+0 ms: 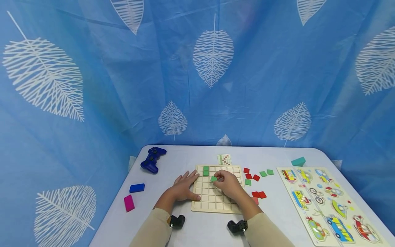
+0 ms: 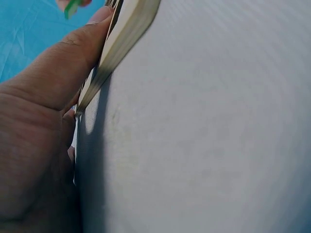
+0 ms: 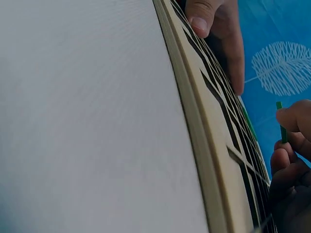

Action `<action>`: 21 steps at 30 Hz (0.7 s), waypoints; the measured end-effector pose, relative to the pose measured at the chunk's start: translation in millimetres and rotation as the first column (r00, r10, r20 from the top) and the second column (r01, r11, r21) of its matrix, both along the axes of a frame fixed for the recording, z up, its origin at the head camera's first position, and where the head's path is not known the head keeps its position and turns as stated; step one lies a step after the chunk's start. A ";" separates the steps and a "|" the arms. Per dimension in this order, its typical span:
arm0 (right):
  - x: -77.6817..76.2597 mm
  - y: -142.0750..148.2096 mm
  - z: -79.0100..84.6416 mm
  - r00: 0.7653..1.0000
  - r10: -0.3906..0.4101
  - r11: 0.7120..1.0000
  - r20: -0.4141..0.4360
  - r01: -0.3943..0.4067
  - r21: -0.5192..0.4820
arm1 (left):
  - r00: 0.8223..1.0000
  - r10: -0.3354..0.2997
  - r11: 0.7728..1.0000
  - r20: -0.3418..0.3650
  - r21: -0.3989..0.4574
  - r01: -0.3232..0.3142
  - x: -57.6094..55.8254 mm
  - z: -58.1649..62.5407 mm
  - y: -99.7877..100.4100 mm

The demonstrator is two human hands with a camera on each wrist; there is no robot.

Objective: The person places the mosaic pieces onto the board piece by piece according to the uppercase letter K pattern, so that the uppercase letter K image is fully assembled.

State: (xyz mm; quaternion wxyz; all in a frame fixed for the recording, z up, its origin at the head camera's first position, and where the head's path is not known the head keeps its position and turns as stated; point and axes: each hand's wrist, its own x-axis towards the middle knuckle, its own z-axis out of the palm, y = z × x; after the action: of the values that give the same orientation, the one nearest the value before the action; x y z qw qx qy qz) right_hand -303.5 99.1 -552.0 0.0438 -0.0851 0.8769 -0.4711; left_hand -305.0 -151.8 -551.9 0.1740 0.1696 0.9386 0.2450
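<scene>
A wooden grid board (image 1: 201, 205) lies flat on the white table, with two green square tiles (image 1: 205, 171) in cells near its upper left corner. My left hand (image 1: 183, 188) rests on the board's left edge, fingers spread and thumb on the near left part. Over the middle of the grid my right hand (image 1: 229, 185) pinches a green square tile (image 1: 213, 179) between thumb and fingers. In the right wrist view that tile (image 3: 282, 124) is held on edge, apart from the board. A small card (image 1: 224, 159) with a coloured square pattern lies just behind the board.
Loose red tiles (image 1: 248, 176) and green tiles (image 1: 263, 174) lie right of the board. Farther right are a picture puzzle board (image 1: 311, 181) and a teal block (image 1: 298, 161). A blue game controller (image 1: 152, 160), a blue block (image 1: 137, 188) and a pink block (image 1: 129, 203) lie at left.
</scene>
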 end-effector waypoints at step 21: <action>-9.6 -40.8 -2.6 0.999 -0.041 0.995 -0.036 0.044 0.095 | 1.000 0.015 1.000 0.006 0.000 -0.015 0.7 1.0 0.7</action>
State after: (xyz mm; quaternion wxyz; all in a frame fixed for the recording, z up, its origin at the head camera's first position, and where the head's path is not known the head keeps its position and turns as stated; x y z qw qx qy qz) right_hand -313.1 58.3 -554.6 0.0228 -0.0723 0.9006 -0.4279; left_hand -304.3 -151.1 -550.9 0.1748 0.1618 0.9393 0.2470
